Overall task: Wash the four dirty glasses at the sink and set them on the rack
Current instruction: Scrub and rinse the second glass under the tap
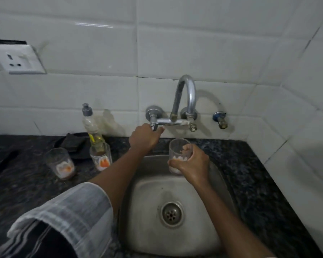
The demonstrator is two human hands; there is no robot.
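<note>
We reach our left hand (145,137) forward and up to the wall-mounted chrome tap (177,108), arm nearly straight, fingers curled round its left valve handle (154,123). Our right hand (191,162) comes in from the lower right with the wrist bent, fingers and thumb wrapped round the lower half of a clear drinking glass with an orange-and-white print (179,151). That glass stands upright, its long axis vertical and mouth pointing up, held over the back edge of the stainless steel sink (147,211), below the spout. Two more printed clear glasses (61,163) (101,156) stand upright on the dark speckled stone table (259,183) left of the sink, apart from each other. A clear dish-soap bottle with a grey cap (90,125) stands just behind the nearer one.
</note>
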